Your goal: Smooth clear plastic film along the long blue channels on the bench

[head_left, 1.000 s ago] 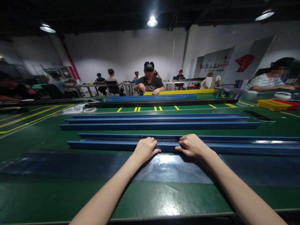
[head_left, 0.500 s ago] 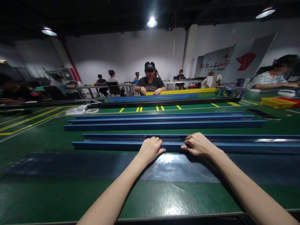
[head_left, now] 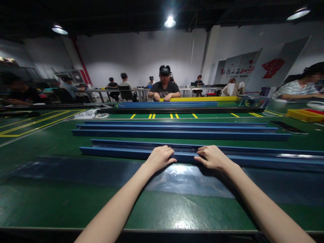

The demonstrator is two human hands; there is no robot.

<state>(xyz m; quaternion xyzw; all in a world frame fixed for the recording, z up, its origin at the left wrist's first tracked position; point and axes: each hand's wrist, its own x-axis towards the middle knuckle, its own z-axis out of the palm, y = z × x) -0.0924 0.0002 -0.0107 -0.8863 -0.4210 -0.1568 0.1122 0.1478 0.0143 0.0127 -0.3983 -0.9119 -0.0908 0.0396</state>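
A long blue channel profile (head_left: 118, 152) lies across the green table in front of me. My left hand (head_left: 161, 157) is closed over its near wall, fingers hooked inside and thumb along the outer face. A short way to the right, my right hand (head_left: 211, 158) grips the same wall in a like manner. The fingertips of both hands are partly hidden inside the channel. Between me and the profile, a clear plastic sheet (head_left: 174, 182) lies flat on the table, shiny with reflected light, beneath my forearms.
Farther back lie more blue profiles (head_left: 177, 134) and a long black bar (head_left: 182, 110). A phone (head_left: 287, 127) and a yellow tray (head_left: 301, 114) are at the right, white parts (head_left: 85, 114) at the left. Across the table, a person (head_left: 165, 88) handles a yellow profile (head_left: 202, 99).
Both hands keep hold of the blue profile. The view has shifted slightly, and the profile now slants a little more, its left end farther from me.
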